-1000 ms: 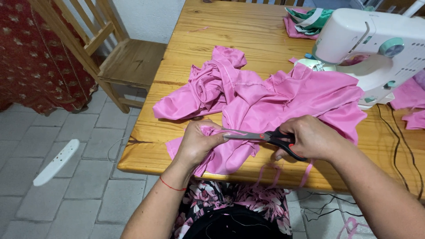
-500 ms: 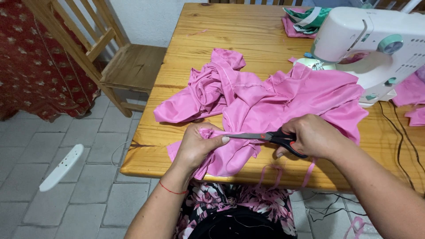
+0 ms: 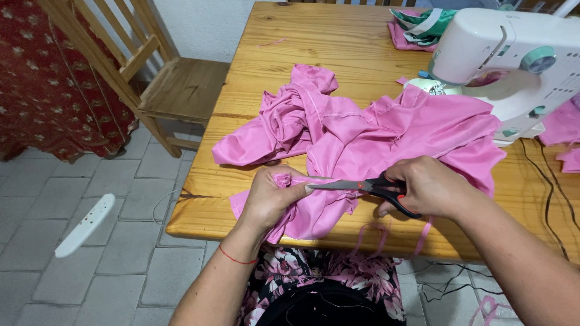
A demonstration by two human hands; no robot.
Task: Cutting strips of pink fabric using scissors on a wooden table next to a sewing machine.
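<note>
While our left hand (image 3: 272, 196) pinches a bunched edge of the pink fabric (image 3: 368, 136) at the table's (image 3: 314, 36) near edge, our right hand (image 3: 426, 187), fingers closed through the handles, holds black scissors (image 3: 356, 185) with blades pointing to 9 o'clock. At 2 o'clock a white sewing machine (image 3: 513, 57) pins the cloth's far side; a wooden chair (image 3: 163, 84) stands at 10 o'clock.
</note>
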